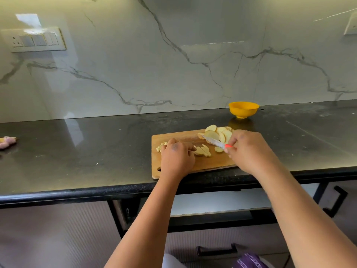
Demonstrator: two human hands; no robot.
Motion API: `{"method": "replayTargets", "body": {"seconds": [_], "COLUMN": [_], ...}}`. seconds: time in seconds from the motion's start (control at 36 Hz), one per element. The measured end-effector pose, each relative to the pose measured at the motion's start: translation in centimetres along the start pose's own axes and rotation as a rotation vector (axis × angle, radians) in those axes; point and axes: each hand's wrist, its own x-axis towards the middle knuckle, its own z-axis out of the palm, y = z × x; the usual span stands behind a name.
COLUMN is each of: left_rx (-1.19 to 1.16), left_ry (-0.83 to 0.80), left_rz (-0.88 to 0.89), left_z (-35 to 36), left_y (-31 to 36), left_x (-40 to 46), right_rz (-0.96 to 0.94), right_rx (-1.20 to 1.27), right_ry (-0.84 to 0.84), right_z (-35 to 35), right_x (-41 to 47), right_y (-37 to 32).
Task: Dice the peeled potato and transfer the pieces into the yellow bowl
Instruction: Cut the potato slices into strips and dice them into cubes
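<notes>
A wooden cutting board (179, 137) lies on the black counter. Round potato slices (218, 132) are piled at its far right corner, cut strips (202, 151) lie in the middle, and small diced pieces (161, 147) sit at the left edge. My left hand (176, 158) rests on the board with curled fingers touching the strips. My right hand (249, 149) grips a red-handled knife (215, 142), its blade pointing left above the board. The yellow bowl (243, 109) stands behind the board near the wall; its inside is hidden.
A pinkish cloth or peel heap (7, 142) lies at the counter's far left edge. A switch panel (36, 39) is on the marble wall. Drawers with black handles (216, 250) sit below the counter edge (96, 194).
</notes>
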Motion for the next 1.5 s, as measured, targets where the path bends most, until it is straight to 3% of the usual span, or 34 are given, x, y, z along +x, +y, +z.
{"method": "replayTargets", "body": {"seconds": [0.19,0.31,0.58,0.86,0.97,1.08,1.17,1.22,1.36,1.5], "left_rx": [0.053,0.051,0.047,0.085,0.062,-0.062,-0.157,-0.121,0.052,0.132], "left_ry": [-0.02,-0.014,-0.017,-0.03,-0.028,0.067,-0.092,-0.234,-0.416,-0.453], "left_rz": [0.02,0.018,0.031,0.047,0.051,0.094,0.14,0.12,0.134,0.14], "left_z": [0.4,0.4,0.4,0.4,0.5,0.4,0.4,0.7,1.6,1.7], "left_y": [-0.1,-0.1,0.1,-0.1,-0.2,-0.4,-0.1,0.4,1.8,2.0], "left_x": [0.1,0.2,0.2,0.3,0.2,0.2,0.9,1.6,3.1,4.5], "right_rz": [-0.019,0.047,0.001,0.052,-0.052,-0.01,0.034,0.031,-0.001,-0.066], "right_rx": [-0.062,-0.076,-0.168,-0.296,0.043,0.387,0.597,0.642,0.666,0.655], "right_ry": [-0.027,-0.111,-0.338,-0.381,-0.246,-0.191,-0.076,0.011,0.203,0.327], "right_z": [3.1,3.7,3.2,1.0,-1.6,-1.0,0.7,2.2,5.5,7.4], "right_x": [0.4,0.5,0.7,-1.9,-2.5,0.4,3.1,4.6,6.2,5.6], "right_y": [-1.6,-2.7,-5.2,-0.7,2.2,4.0,4.7,4.9,5.1,5.8]}}
